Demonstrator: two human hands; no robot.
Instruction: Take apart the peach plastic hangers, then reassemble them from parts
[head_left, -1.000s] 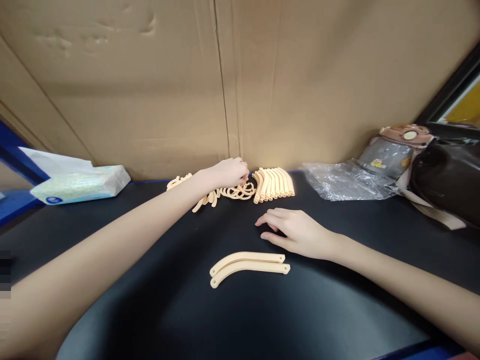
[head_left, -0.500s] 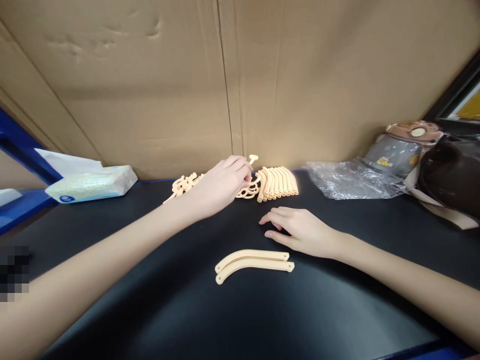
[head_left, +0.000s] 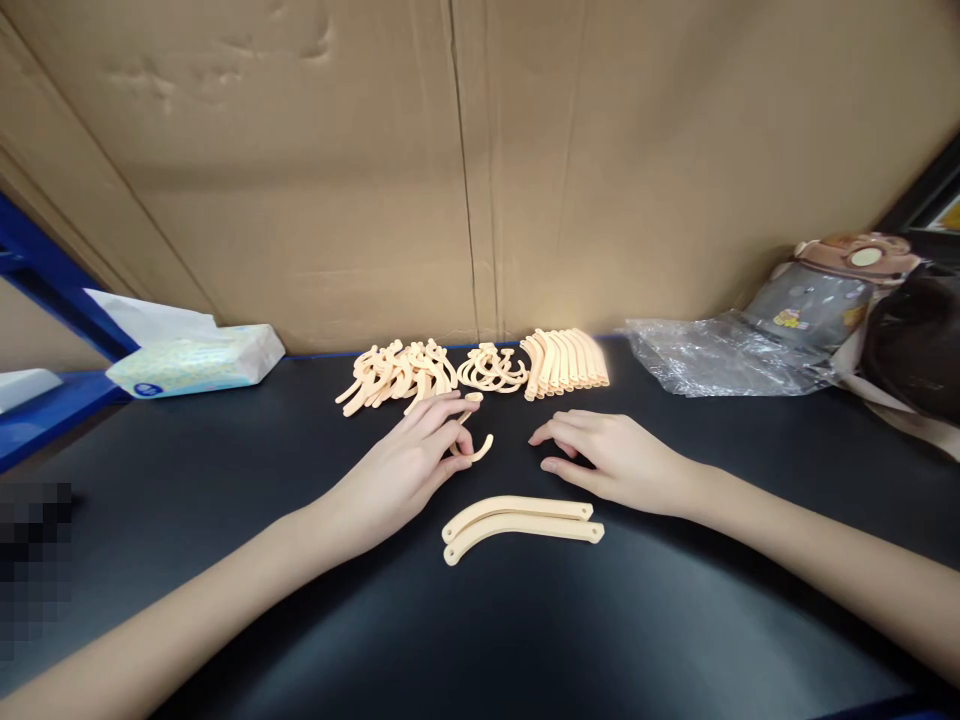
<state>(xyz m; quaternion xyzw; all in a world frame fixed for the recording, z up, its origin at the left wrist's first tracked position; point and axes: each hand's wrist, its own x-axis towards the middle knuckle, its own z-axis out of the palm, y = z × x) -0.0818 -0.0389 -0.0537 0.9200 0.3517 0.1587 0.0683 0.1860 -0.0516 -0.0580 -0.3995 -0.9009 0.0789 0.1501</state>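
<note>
My left hand [head_left: 416, 455] pinches a thin, curved cream plastic hook piece [head_left: 484, 449] between thumb and fingers, just above the black table. One end of it curls up beside the fingertips; part is hidden behind them. My right hand [head_left: 600, 455] rests on the table, fingers loosely apart and holding nothing. In front of both hands lie two long bent cream strips [head_left: 525, 525] side by side, with a hole at each end. Behind my hands are a pile of small curved pieces [head_left: 401, 372], a heap of hook pieces [head_left: 491, 370] and a row of bent strips [head_left: 566, 362].
A tissue pack [head_left: 199, 362] lies at the back left. At the right are a crumpled clear plastic bag [head_left: 720, 355], a bottle with a brown lid [head_left: 817, 295] and a dark bag [head_left: 919, 345]. A cardboard wall [head_left: 337, 200] stands behind the black tabletop [head_left: 450, 640].
My left hand has come back from the heap of hook pieces toward me, lowering one held piece. My right hand stays in about the same place. The view has shifted slightly.
</note>
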